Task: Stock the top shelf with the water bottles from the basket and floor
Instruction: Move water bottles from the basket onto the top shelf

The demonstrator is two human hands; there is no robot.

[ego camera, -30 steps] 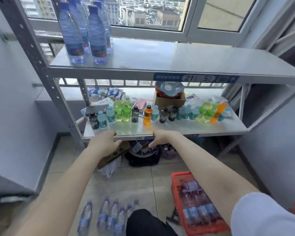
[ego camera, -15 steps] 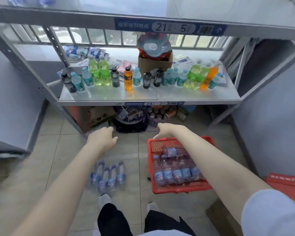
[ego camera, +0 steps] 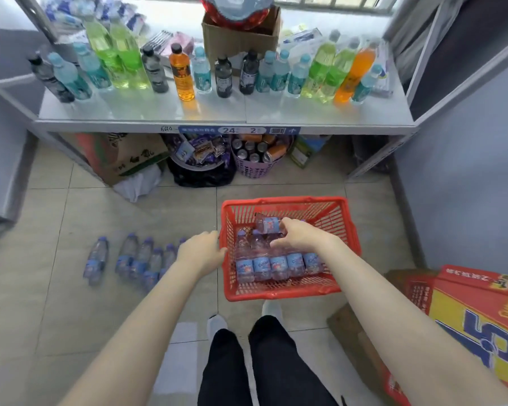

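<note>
A red plastic basket [ego camera: 282, 201] stands on the tiled floor in front of my feet. A row of water bottles [ego camera: 276, 265] with blue labels lies inside it, and one more bottle [ego camera: 265, 225] lies crosswise on top. My right hand [ego camera: 301, 237] is inside the basket, fingers curved over the bottle necks and touching the crosswise bottle's end. My left hand [ego camera: 201, 253] hovers at the basket's left wall, holding nothing. Several more water bottles [ego camera: 135, 259] lie on the floor to its left. The top shelf is out of view.
The lower shelf [ego camera: 217, 114] carries several drink bottles and a cardboard box. Under it sit a purple basket of cans [ego camera: 255, 164], a black bag of snack packets [ego camera: 200, 165] and a cardboard box [ego camera: 123, 156]. Red and yellow cartons [ego camera: 467, 317] lie at my right.
My view has tilted down from the shelves to the floor. Both hands dropped from the lower shelf's edge; the right one went into the basket, the left one to its side.
</note>
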